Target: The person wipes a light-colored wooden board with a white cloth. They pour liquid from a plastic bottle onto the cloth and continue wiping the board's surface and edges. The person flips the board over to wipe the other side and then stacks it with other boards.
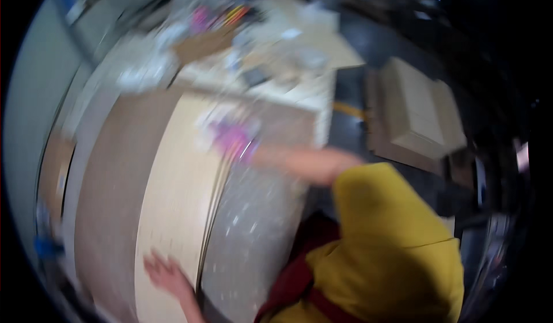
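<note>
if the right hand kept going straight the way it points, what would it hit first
Probably the pink-purple object lying on the pale board: the right hand seems already at its edge, pointing left. Motion blur hides whether they touch.

My one view sits on the wearer's head, looking steeply down over a yellow sleeve (397, 236) onto the workbench (173, 196), close in. Fisheye bends edges; motion blur throughout.

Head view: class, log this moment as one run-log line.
left hand: flat on pale board | right hand: at pink object, grip blurred | cluttered table behind
</note>
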{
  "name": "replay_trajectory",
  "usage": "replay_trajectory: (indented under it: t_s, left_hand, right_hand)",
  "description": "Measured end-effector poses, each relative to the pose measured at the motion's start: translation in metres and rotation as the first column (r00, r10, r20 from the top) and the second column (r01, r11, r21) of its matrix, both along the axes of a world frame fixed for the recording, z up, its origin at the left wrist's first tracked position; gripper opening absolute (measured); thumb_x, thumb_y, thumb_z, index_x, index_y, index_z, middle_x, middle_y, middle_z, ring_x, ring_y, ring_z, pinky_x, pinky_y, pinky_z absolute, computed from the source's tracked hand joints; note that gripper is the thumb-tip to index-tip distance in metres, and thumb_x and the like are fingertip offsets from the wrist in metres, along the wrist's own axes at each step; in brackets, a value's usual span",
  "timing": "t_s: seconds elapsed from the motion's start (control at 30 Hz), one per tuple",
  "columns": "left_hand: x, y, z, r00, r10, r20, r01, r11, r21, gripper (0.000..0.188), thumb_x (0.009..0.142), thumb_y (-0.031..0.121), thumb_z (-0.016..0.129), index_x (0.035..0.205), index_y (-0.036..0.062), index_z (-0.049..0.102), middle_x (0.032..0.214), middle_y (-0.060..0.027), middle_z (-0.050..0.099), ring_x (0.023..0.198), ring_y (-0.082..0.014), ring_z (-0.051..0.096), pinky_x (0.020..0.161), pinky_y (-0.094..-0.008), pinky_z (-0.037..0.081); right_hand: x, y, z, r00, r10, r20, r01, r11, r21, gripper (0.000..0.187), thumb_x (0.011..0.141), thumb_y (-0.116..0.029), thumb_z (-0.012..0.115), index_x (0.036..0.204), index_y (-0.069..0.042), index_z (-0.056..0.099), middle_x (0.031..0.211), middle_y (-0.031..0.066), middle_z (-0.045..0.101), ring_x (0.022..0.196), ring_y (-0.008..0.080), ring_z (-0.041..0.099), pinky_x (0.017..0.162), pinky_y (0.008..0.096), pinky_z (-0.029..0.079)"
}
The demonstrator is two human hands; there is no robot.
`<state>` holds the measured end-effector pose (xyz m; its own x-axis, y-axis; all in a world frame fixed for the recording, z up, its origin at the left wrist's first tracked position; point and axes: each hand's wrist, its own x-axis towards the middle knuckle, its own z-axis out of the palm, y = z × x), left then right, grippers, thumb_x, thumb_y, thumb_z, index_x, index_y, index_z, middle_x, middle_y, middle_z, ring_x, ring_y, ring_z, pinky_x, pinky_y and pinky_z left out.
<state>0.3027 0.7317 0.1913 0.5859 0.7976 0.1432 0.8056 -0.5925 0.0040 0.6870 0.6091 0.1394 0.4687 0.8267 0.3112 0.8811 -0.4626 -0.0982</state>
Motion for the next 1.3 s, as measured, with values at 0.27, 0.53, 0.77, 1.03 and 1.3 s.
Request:
replay_trajectory:
  t_s: [0.27,0.53,0.77,1.03,1.3]
  left_hand:
    - [-0.015,-0.022,0.045,0.997,-0.077,-0.021,0.074,0.99,-0.116,0.059,0.095,0.05,0.033,0.138,0.0102,0.038,0.144,-0.0202,0.032,0.129,-0.038,0.033,0.102,-0.0525,0.029]
    - [-0.144,-0.02,0.077,0.908,0.294,-0.299,-0.2,0.93,0.307,0.052,0.094,0.047,0.038,0.131,0.0114,0.048,0.129,-0.0186,0.048,0.116,-0.0352,0.047,0.096,-0.0468,0.038]
    - [-0.182,0.02,0.057,0.936,0.057,-0.347,0.181,0.766,0.616,0.043,0.091,0.048,0.048,0.12,0.017,0.055,0.1,-0.0031,0.062,0.082,-0.0193,0.057,0.073,-0.0348,0.048]
    - [-0.218,0.057,0.003,0.933,0.34,0.115,-0.336,0.94,-0.057,0.047,0.096,0.041,0.036,0.138,0.02,0.041,0.143,-0.016,0.034,0.131,-0.0379,0.031,0.105,-0.0504,0.027]
    - [-0.237,0.05,0.013,0.864,0.315,0.393,-0.195,0.928,-0.316,0.052,0.092,0.039,0.043,0.136,0.0119,0.041,0.138,-0.0158,0.039,0.13,-0.0349,0.03,0.107,-0.0436,0.023]
  right_hand:
    - [-0.128,0.03,0.026,0.888,0.445,-0.116,-0.398,0.87,0.291,0.038,0.083,-0.037,0.053,0.109,-0.01,0.058,0.114,0.0109,0.057,0.1,0.0258,0.057,0.082,0.0471,0.046]
    - [-0.175,0.064,0.001,0.872,0.304,-0.384,-0.125,0.896,0.426,0.042,0.088,-0.048,0.045,0.098,-0.01,0.06,0.096,0.0097,0.064,0.089,0.0227,0.061,0.08,0.0389,0.047]
    - [-0.361,0.056,0.054,0.486,0.816,-0.313,-0.78,0.566,0.266,0.027,0.083,-0.03,0.055,0.099,-0.009,0.059,0.101,0.0071,0.062,0.079,0.0203,0.057,0.073,0.0355,0.047]
    - [-0.287,0.058,0.108,0.866,0.432,-0.252,-0.46,0.886,-0.063,0.055,0.073,-0.013,0.061,0.127,-0.018,0.051,0.11,0.0149,0.058,0.096,0.0317,0.059,0.08,0.0433,0.049]
    - [-0.476,0.06,0.082,0.189,0.876,-0.443,-0.938,0.295,0.181,0.027,0.082,-0.026,0.055,0.106,-0.015,0.062,0.106,0.0122,0.06,0.095,0.0278,0.06,0.084,0.0401,0.047]
